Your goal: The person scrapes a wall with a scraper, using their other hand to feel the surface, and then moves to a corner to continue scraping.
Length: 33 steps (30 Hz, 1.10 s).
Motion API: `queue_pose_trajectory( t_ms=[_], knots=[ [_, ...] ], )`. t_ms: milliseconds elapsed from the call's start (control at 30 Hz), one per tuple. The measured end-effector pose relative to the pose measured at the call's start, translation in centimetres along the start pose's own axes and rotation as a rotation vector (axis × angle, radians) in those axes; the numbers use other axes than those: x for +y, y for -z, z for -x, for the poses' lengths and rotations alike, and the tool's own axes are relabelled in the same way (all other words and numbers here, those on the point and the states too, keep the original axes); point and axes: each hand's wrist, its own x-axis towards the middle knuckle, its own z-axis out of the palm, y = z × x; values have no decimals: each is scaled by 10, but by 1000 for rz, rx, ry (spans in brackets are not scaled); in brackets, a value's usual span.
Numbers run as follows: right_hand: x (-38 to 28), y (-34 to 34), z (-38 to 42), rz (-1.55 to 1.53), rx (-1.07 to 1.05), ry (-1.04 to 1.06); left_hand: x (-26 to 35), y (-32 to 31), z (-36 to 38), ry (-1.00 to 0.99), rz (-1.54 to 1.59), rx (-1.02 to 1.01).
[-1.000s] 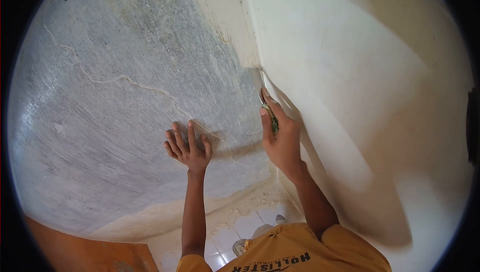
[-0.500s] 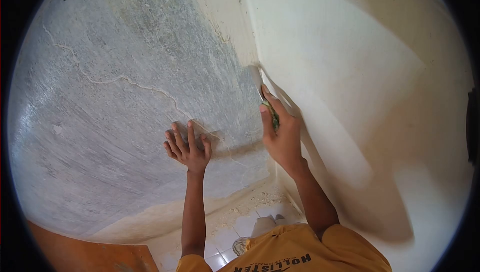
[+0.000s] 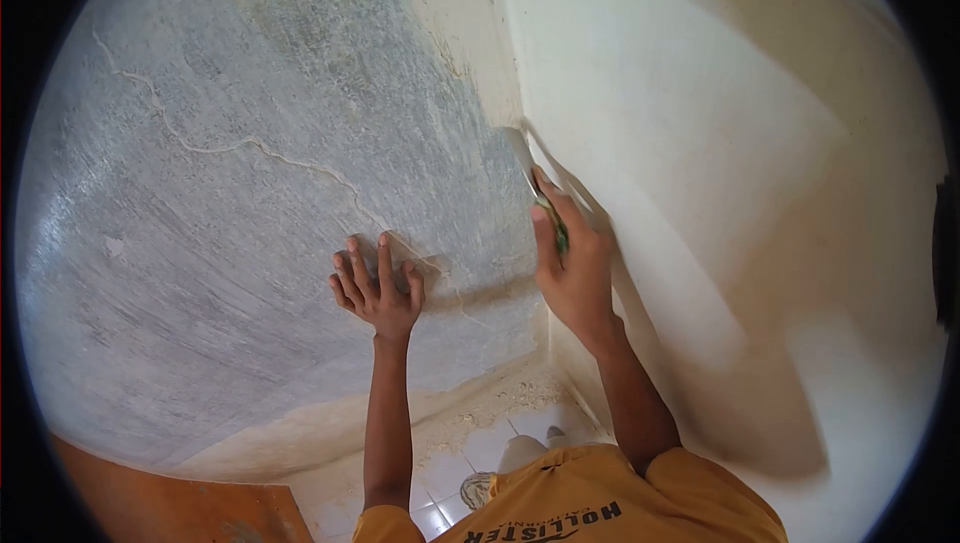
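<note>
My left hand (image 3: 380, 288) lies with its fingers spread on the grey scraped wall (image 3: 250, 213), beside the lower part of a long pale crack (image 3: 255, 143). In my right hand (image 3: 577, 268) is a scraper (image 3: 522, 153) with a green handle, its metal blade pointing up. The blade's tip is against the wall close to the corner, where grey surface meets a cream paint strip (image 3: 455, 8). My index finger stretches along the scraper toward the blade.
A smooth white wall (image 3: 680, 143) with shadows stands at the right. Flakes of debris (image 3: 520, 393) lie on the white tiled floor (image 3: 450, 473) below. An orange panel (image 3: 180, 493) is at the lower left. A dark object (image 3: 944, 253) shows at the right edge.
My right hand and the scraper have shifted slightly to the right in view, the blade still by the corner. My left hand stays spread on the wall. The view has shifted a little.
</note>
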Motion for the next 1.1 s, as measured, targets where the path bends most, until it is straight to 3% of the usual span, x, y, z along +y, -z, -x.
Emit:
queue_pose_trajectory(
  t_ms=[67, 167, 267, 367, 533, 600, 767, 933, 1033, 1100],
  knots=[
    [-14, 4, -3, 97, -130, -140, 2, 4, 3, -6, 2, -8],
    [-1, 7, 2, 28, -22, -65, 1, 6, 1, -6, 10, -21],
    [10, 1, -2, 24, 99, 155, 3, 3, -3, -3, 14, -10],
    [1, 1, -3, 52, 28, -10, 3, 6, -3, 1, 28, -20],
    [9, -8, -1, -13, 86, 109, 3, 5, 0, -7, 13, -14],
    [-4, -8, 3, -3, -22, -97, 2, 7, 2, -7, 22, -35],
    [11, -11, -1, -37, 121, 154, -1, 2, 1, -20, 10, -14],
    [-5, -2, -2, 75, -17, -23, 1, 7, 1, -6, 24, -30],
    [7, -15, 14, -26, 85, 194, 1, 5, 2, -5, 16, -22],
    [14, -25, 15, -8, 25, 182, 0, 3, 1, -11, 19, -2]
  ],
)
